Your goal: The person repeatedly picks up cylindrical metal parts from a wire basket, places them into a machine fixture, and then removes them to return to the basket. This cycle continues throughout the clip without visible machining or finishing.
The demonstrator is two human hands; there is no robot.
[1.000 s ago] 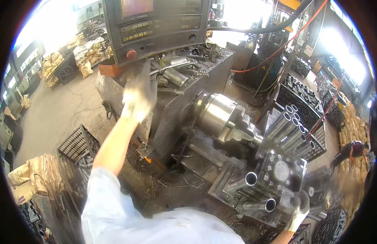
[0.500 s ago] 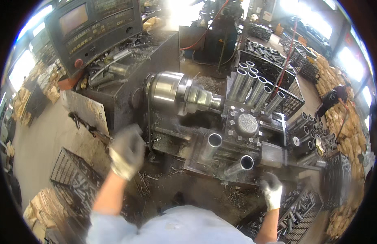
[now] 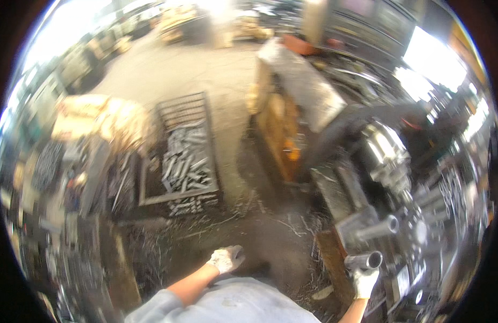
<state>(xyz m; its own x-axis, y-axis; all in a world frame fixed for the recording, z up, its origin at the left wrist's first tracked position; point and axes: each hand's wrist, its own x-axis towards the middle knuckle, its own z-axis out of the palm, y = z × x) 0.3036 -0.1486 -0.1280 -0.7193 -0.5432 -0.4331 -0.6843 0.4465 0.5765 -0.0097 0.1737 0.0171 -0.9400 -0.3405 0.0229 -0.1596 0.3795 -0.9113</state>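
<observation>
My left hand, in a white glove with dark fingers, is low in front of my body. Its fingers are curled in, and I see nothing in them. At the lower right, my gloved right hand closes on a short metal tube, whose open end faces right. Just beyond it a second metal tube leans on the machine's ledge. The lathe's shiny chuck is farther back on the right, smeared by motion.
A wire crate of short metal pieces sits on the floor at left centre. Tan sacks are stacked beyond it to the left. A pale metal panel juts out by the machine. Metal shavings litter the floor around my hands.
The view has swung left, bringing the crate and sacks toward the middle. My left hand has come in closer to my body. My right hand has reached the nearer tube and taken hold of it.
</observation>
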